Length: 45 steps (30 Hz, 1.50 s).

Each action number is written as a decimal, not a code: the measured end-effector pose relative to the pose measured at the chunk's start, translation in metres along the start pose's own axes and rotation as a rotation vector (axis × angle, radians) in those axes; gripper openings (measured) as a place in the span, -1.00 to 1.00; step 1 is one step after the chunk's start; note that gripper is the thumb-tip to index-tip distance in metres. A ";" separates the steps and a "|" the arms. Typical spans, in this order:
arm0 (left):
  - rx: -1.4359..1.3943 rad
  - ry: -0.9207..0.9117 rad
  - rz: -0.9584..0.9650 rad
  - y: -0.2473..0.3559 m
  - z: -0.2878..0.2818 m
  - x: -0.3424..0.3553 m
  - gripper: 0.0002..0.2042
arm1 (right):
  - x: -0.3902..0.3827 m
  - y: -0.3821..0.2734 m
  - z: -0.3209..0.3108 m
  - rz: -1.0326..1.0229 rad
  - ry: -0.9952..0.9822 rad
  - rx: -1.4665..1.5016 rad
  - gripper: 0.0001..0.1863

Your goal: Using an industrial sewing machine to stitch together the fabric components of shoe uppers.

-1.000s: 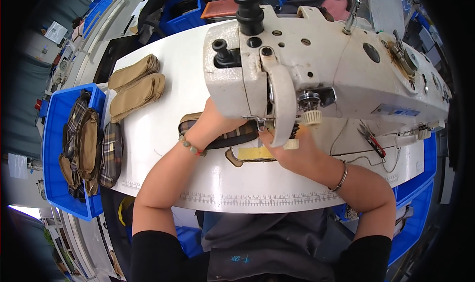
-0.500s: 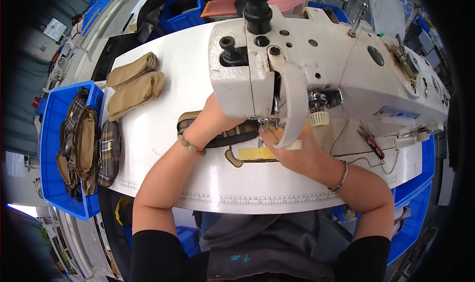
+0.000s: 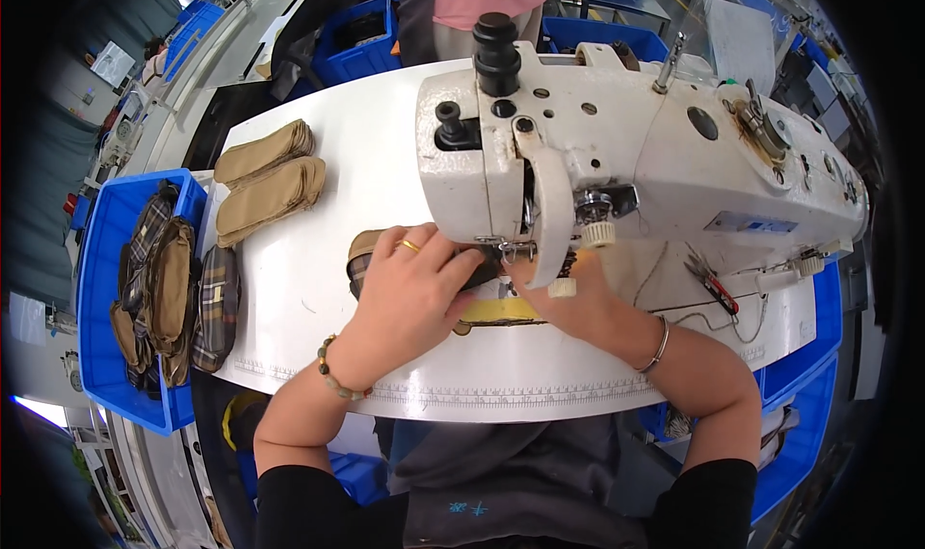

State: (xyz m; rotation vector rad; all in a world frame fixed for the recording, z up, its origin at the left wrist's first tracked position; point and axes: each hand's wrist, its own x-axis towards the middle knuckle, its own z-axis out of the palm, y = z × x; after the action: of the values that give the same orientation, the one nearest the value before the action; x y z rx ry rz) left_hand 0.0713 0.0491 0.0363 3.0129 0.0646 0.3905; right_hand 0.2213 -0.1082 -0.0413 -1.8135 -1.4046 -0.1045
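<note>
A plaid fabric pouch (image 3: 360, 262) with tan and dark trim lies under the head of a white sewing machine (image 3: 588, 154). My left hand (image 3: 409, 279), a ring on one finger, is bent over the pouch, its fingers closed on the dark edge beside the presser foot. My right hand (image 3: 578, 303) pinches at the pouch's other end near the needle, its fingertips partly hidden behind the machine's white guard (image 3: 553, 212). Just in front of the needle, a yellow strip (image 3: 496, 310) lies on the table between my hands, with a tan edge showing under it.
Two stacks of tan fabric pieces (image 3: 270, 197) lie at the table's far left. A blue bin (image 3: 178, 416) of plaid and tan pieces stands left, with a plaid piece (image 3: 217, 308) beside it. Red-handled snippers (image 3: 718, 289) and loose thread lie right. Another person in pink (image 3: 487, 0) stands beyond.
My left hand has come back from behind the machine head toward me and now lies over the pouch, its fingers showing. My right hand stays near the needle. The whole view has shifted slightly.
</note>
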 end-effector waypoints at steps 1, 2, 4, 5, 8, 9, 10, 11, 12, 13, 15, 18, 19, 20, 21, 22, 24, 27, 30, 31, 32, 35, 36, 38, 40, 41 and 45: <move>0.098 0.054 0.095 0.001 0.005 -0.002 -0.67 | 0.001 0.003 -0.001 -0.023 0.003 0.028 -0.85; 0.130 0.016 0.088 0.002 0.004 0.001 -0.66 | 0.000 0.004 -0.001 -0.046 0.004 0.056 -0.84; 0.200 0.076 0.092 0.002 0.004 0.006 -0.71 | 0.000 0.004 -0.001 -0.021 0.025 0.023 -0.83; 0.272 0.137 0.105 0.001 0.005 0.008 -0.74 | 0.001 0.005 0.000 0.008 0.054 -0.013 -0.83; 0.192 0.181 0.147 -0.005 0.020 0.007 -0.81 | -0.003 0.009 0.001 -0.054 -0.057 -0.249 -0.77; 0.147 0.199 0.162 -0.006 0.024 0.006 -0.82 | -0.001 0.006 0.000 -0.061 -0.064 -0.248 -0.77; 0.136 0.280 0.200 -0.008 0.030 0.009 -0.85 | 0.003 0.002 -0.003 -0.135 -0.053 -0.301 -0.79; 0.134 0.284 0.193 -0.009 0.033 0.011 -0.85 | 0.006 -0.002 -0.005 -0.208 -0.041 -0.356 -0.81; 0.117 0.292 0.214 -0.010 0.035 0.012 -0.85 | 0.007 -0.004 -0.006 -0.214 -0.048 -0.357 -0.81; 0.101 0.300 0.235 -0.010 0.036 0.013 -0.85 | 0.008 -0.005 -0.006 -0.229 -0.038 -0.349 -0.83; 0.098 0.288 0.226 -0.010 0.036 0.014 -0.84 | 0.007 -0.004 -0.006 -0.241 -0.029 -0.349 -0.85; 0.085 0.265 0.223 -0.010 0.033 0.014 -0.82 | 0.001 0.004 0.002 -0.282 0.032 -0.506 -0.83; 0.073 0.253 0.226 -0.011 0.033 0.015 -0.81 | 0.000 0.005 0.003 -0.262 0.014 -0.481 -0.83; 0.074 0.254 0.223 -0.012 0.032 0.014 -0.81 | 0.000 0.004 0.004 -0.245 -0.004 -0.450 -0.83; 0.055 0.252 0.231 -0.013 0.032 0.014 -0.81 | 0.001 0.003 0.004 -0.248 -0.005 -0.450 -0.83; 0.036 0.250 0.239 -0.014 0.032 0.013 -0.81 | 0.002 0.002 0.003 -0.252 -0.003 -0.423 -0.84; 0.024 0.243 0.233 -0.017 0.039 0.011 -0.81 | 0.006 -0.001 0.001 -0.265 -0.004 -0.394 -0.84; 0.026 0.217 0.250 -0.017 0.039 0.013 -0.80 | 0.009 -0.004 0.002 -0.251 0.009 -0.327 -0.85; 0.037 0.194 0.272 -0.017 0.037 0.014 -0.79 | 0.002 0.005 0.010 -0.223 -0.011 -0.390 -0.86; 0.034 0.190 0.275 -0.017 0.038 0.015 -0.78 | 0.002 0.007 0.010 -0.213 -0.008 -0.367 -0.86; 0.035 0.188 0.275 -0.017 0.038 0.014 -0.78 | 0.002 0.006 0.011 -0.205 -0.005 -0.341 -0.87; 0.045 0.224 0.268 -0.019 0.043 0.011 -0.81 | 0.004 0.003 0.008 -0.271 -0.016 -0.412 -0.89; 0.039 0.228 0.285 -0.022 0.047 0.011 -0.85 | 0.004 0.002 0.007 -0.274 -0.019 -0.409 -0.89; 0.034 0.231 0.299 -0.024 0.051 0.012 -0.88 | 0.004 0.001 0.004 -0.253 -0.068 -0.326 -0.89; 0.045 0.279 0.299 -0.024 0.054 0.013 -0.92 | 0.004 0.002 0.005 -0.274 -0.055 -0.311 -0.88; 0.045 0.279 0.295 -0.024 0.056 0.014 -0.92 | 0.004 0.002 0.005 -0.292 -0.039 -0.298 -0.87; 0.004 0.327 0.249 -0.022 0.061 0.014 -0.91 | 0.005 -0.001 -0.002 -0.422 -0.072 -0.466 -0.82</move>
State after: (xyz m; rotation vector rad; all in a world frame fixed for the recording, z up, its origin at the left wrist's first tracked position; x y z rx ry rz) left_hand 0.0997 0.0657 -0.0215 2.9347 -0.2869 0.9026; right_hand 0.2227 -0.1050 -0.0367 -1.8606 -1.9171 -0.6353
